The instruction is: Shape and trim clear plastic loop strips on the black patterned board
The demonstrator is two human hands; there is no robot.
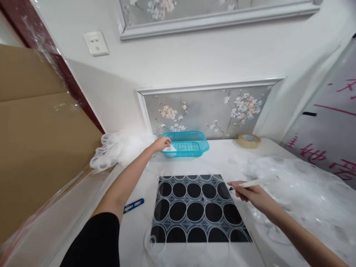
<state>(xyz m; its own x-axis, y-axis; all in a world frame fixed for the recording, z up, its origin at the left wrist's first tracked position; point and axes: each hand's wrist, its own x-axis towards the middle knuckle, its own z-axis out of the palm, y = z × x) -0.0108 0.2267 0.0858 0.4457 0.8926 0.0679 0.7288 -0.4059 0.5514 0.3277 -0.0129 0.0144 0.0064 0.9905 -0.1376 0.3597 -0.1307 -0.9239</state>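
Note:
My left hand point(162, 144) reaches over the left end of a turquoise plastic basket point(204, 148), its fingers bent together. A small white piece point(170, 148) shows just under the fingertips; whether they grip it is unclear. My right hand point(247, 191) is closed around a slim white pen-like tool point(254, 183), with a dark tip pointing left. That tip is by the right edge of a black rectangular sheet point(195, 211). Clear film-like material point(191, 224) with rows of large round outlines lies over the sheet and past its front edge.
A blue-handled cutter point(134, 205) lies left of the sheet. Crumpled translucent material is heaped at left point(125, 148) and right point(303, 196). A roll of tape point(249, 140) sits near the wall. A large cardboard box point(41, 141) stands at the left.

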